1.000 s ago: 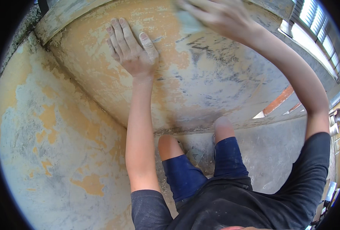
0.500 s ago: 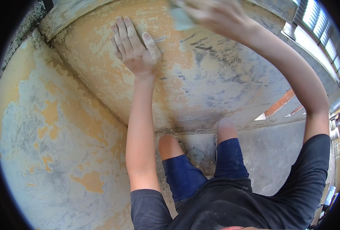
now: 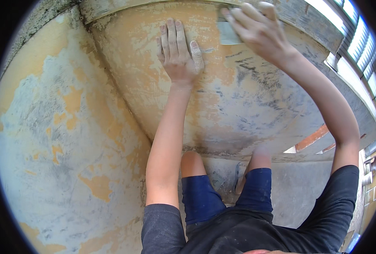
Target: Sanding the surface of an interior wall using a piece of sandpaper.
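Observation:
My left hand (image 3: 179,57) lies flat on the patchy yellow and grey wall (image 3: 154,93), fingers stretched upward and dusted with pale powder. To its right and higher up, my right hand (image 3: 260,34) is closed around a flat scraper (image 3: 229,34). The scraper's pale grey-green blade shows to the left of the fingers, against the upper wall; its grip is mostly covered by the hand. Some of the right fingers are smeared by motion. Yellow paint or filler is worn away in streaks around both hands, with dark scuffs below the right one.
A second patchy wall (image 3: 61,139) meets this one at a corner on my left. A ledge (image 3: 171,8) runs along the top. Below, my knees are close to the wall above a grey concrete floor (image 3: 294,186). Slots (image 3: 311,139) pierce the wall at lower right.
My view has shifted, so the wall and my left hand appear farther right. My right hand and the scraper appear lower and farther right. The left palm stays flat on the wall.

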Demonstrator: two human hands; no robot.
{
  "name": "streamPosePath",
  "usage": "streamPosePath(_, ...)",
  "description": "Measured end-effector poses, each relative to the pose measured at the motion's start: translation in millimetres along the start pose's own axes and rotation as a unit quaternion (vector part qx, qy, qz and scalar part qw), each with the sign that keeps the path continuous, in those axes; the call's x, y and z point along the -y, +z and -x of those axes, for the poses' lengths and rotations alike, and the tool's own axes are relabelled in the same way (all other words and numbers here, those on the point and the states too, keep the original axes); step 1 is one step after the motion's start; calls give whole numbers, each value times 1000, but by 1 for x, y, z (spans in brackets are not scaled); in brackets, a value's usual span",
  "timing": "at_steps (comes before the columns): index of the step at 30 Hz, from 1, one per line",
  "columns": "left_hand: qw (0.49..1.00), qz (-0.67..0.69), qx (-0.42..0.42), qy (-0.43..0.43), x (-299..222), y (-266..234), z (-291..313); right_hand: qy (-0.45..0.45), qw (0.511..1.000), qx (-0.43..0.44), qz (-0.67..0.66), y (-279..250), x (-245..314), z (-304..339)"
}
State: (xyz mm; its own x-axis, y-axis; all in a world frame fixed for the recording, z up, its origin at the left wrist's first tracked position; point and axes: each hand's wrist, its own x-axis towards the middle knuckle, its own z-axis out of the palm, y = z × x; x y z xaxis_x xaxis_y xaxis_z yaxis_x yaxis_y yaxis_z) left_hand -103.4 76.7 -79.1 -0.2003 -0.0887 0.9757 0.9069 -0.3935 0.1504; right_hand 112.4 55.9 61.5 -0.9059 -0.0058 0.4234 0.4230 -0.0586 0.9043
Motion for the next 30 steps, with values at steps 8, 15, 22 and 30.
streamPosePath(8,1000,-6,14,7,2,-9,-4,21,999,41,-23,-36,-32,88)
streamPosePath(15,1000,3,11,1,4,-1,0,8,1000,8,-25,-10,10,-17)
streamPosePath(22,1000,0,2,7,2,-4,-4,34,998,35,-32,-34,-33,91)
streamPosePath(30,1000,0,8,3,3,-3,2,-11,999,42,20,-17,-8,3)
